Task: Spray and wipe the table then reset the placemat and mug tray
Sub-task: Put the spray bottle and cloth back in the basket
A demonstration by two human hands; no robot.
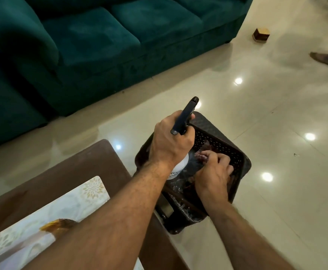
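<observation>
My left hand (169,141) grips the neck of a spray bottle (178,164) with a dark trigger head and a white body, held over a dark perforated basket (237,152) on the floor. Inside the basket my right hand (214,172) curls its fingers on a brownish cloth (203,154), which is blurred and mostly hidden. The brown table (61,172) lies at lower left. On it rests a pale placemat (77,199) with a gold leaf pattern. A gold-rimmed object (56,225) sits on the mat, partly hidden by my left forearm.
A teal sofa (100,45) runs along the far side and left. Glossy cream floor tiles (276,114) spread to the right. A small wooden block (260,33) lies on the floor at upper right, and another person's foot (321,58) shows at the right edge.
</observation>
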